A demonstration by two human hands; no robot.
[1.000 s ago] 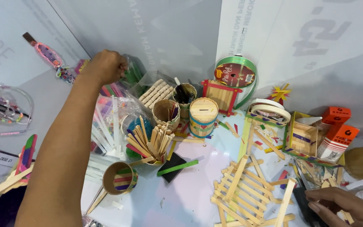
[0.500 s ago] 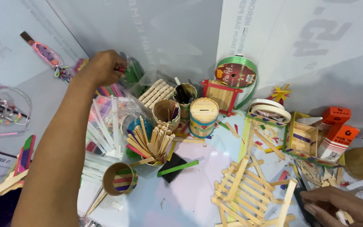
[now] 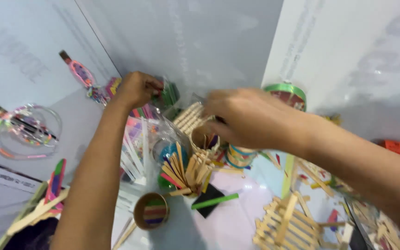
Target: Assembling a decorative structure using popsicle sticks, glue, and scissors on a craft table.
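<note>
Our left hand [image 3: 137, 88] pinches coloured sticks in a clear bag [image 3: 163, 95]; our right hand [image 3: 244, 115], grip loosely curled, hovers over the stick cup [image 3: 204, 136]. We should lift straight, sparing neighbours.

A green ribbon spool [image 3: 287, 94], stick lattice [image 3: 285, 227] and striped cup [image 3: 151, 211].

Green craft sticks in clear plastic bag [image 3: 166, 95] at table's back, beside upright wooden stick cup [image 3: 204, 136].
</note>
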